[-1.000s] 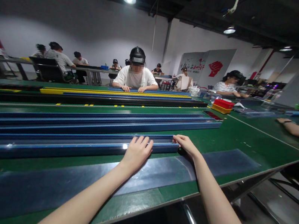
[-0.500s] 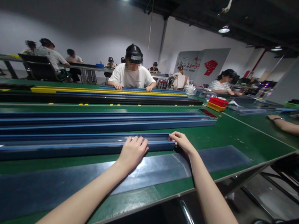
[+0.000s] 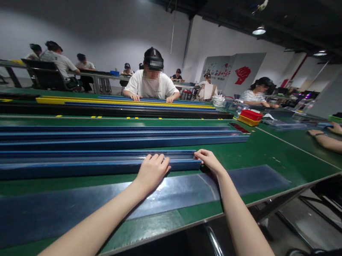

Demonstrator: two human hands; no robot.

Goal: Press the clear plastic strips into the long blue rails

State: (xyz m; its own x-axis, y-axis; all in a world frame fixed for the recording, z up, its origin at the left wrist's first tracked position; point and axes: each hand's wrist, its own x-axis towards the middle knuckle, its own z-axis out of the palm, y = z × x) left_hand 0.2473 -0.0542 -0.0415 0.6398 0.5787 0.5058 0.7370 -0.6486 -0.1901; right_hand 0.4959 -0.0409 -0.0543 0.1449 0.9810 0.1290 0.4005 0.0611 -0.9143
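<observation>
A long blue channel [image 3: 87,166] lies across the green table, open side up, with a shiny clear strip inside. My left hand [image 3: 154,170] is closed over its near wall, fingers bent across the rim and thumb hidden. At the channel's right end is my right hand [image 3: 209,161], its thumb and fingers pinched together against the end. What lies between those fingertips is too small to make out. Under my forearms a long clear plastic sheet [image 3: 180,194] lies flat along the table's front edge.
More blue channels [image 3: 124,138] lie just behind. Farther back are yellow [image 3: 123,104] and black profiles, where a co-worker [image 3: 152,82] has both hands. A red phone-like slab [image 3: 239,128] and red and yellow bins [image 3: 250,116] stand to the right. Another person's arms [image 3: 338,139] rest at far right.
My hands stay almost in place on the channel. The channel's left part appears slightly higher in view. At far right, the other person's farther hand has moved left.
</observation>
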